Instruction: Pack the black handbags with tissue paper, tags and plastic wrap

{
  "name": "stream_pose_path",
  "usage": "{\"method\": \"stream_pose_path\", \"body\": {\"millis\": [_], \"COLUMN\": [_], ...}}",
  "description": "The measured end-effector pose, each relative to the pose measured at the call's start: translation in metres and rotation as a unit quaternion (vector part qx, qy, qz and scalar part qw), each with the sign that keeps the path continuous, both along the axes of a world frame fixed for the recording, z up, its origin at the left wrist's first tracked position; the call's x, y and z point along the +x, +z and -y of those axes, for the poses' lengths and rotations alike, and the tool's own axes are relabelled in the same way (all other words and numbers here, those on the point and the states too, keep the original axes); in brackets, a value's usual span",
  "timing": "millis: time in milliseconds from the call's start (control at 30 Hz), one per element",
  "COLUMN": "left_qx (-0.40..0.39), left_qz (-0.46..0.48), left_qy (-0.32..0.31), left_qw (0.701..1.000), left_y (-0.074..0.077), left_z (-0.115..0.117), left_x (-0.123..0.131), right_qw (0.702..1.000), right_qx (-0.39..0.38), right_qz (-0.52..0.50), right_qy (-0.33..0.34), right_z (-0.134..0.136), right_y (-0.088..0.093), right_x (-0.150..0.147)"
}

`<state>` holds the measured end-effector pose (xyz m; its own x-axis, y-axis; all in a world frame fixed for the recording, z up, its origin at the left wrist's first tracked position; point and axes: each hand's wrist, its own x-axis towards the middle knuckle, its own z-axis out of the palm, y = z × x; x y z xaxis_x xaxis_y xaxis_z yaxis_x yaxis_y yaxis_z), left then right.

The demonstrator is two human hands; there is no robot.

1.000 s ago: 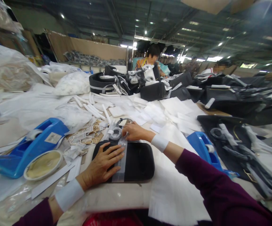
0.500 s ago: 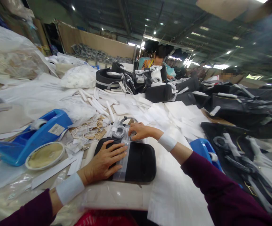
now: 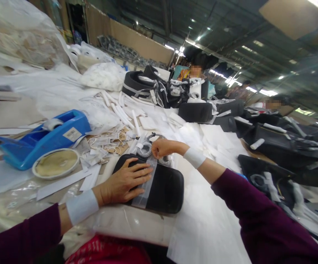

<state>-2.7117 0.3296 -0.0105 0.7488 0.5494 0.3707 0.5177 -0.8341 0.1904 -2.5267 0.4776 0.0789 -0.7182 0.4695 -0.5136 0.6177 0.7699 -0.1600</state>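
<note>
A black zip-up case (image 3: 166, 190) with rounded corners lies flat on the table before me. Across its middle runs a clear plastic strip (image 3: 147, 189). My left hand (image 3: 130, 180) rests on the left half of the case, palm down, fingers spread, fingertips at the strip. At the far edge of the case, my right hand (image 3: 161, 147) is closed, its fingers pinched on the far end of the strip. Just behind the case and beside that hand sits a coiled grey cable (image 3: 144, 149); more coil shows partly hidden beneath the hand.
To the left stand a blue tape dispenser (image 3: 44, 141) and a round tub (image 3: 55, 163) of yellowish stuff. String tags (image 3: 106, 141) lie between them and the case. White sheets (image 3: 214, 141) cover the table beyond. Black bags (image 3: 274, 141) are piled at right and back, with people behind.
The view has tilted and shifted. My right hand has moved slightly, with its fingers more tightly closed at the strip's far end. My left hand stays flat on the case.
</note>
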Motion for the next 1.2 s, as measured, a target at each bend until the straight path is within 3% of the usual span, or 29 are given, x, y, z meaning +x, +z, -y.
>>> {"method": "stream_pose_path", "body": {"millis": [267,533,667,867,1200], "left_qx": [-0.011,-0.008,-0.001,-0.002,-0.007], "left_qz": [0.031,0.043,0.049,0.049,0.040], "left_qy": [-0.006,-0.001,-0.005,-0.008,0.001], "left_qw": [0.999,0.999,0.999,0.999,0.999], "left_y": [-0.002,-0.003,-0.003,-0.001,0.000], "left_z": [0.000,0.001,0.001,0.001,0.000], "left_x": [-0.002,-0.002,-0.002,-0.002,-0.001], "right_qw": [0.957,0.918,0.937,0.979,0.988], "right_qx": [0.219,0.293,0.284,0.188,0.155], "right_qz": [-0.062,-0.072,-0.050,-0.017,-0.013], "right_qy": [0.179,0.256,0.198,0.078,-0.009], "right_z": [0.035,0.053,0.045,0.021,0.003], "right_y": [-0.003,-0.004,0.000,-0.008,-0.023], "right_x": [0.016,0.016,0.008,0.001,-0.005]}}
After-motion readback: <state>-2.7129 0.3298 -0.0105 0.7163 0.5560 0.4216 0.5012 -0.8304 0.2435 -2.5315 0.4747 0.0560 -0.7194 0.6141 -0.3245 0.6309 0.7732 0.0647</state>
